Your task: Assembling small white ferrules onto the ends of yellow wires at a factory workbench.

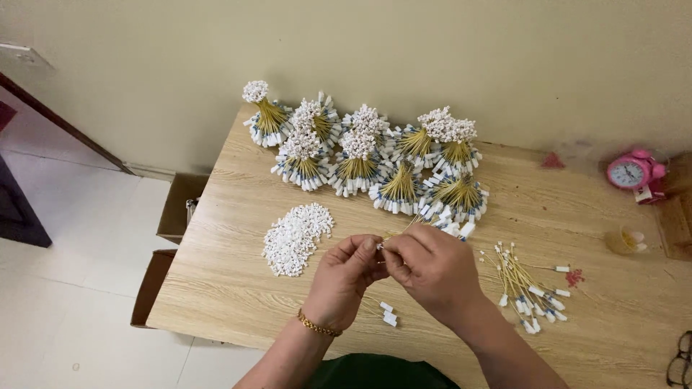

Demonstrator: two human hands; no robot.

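My left hand (pixel 344 277), with a gold bracelet on its wrist, and my right hand (pixel 430 268) meet over the front of the wooden table (pixel 238 288). Their fingertips pinch a small white connector (pixel 379 246) on the end of a thin yellow wire (pixel 401 230) that runs up and to the right. A heap of loose white connectors (pixel 295 229) lies just left of my left hand. To the right of my right hand lies a loose fan of yellow wires with white ends (pixel 526 284). Two small white pieces (pixel 388 314) lie under my hands.
Several tied bundles of yellow wires with white caps (pixel 364 151) lie across the back of the table by the wall. A pink alarm clock (pixel 631 171) stands at the far right. Cardboard boxes (pixel 176 209) sit on the floor left of the table. Glasses (pixel 679 358) lie at the right edge.
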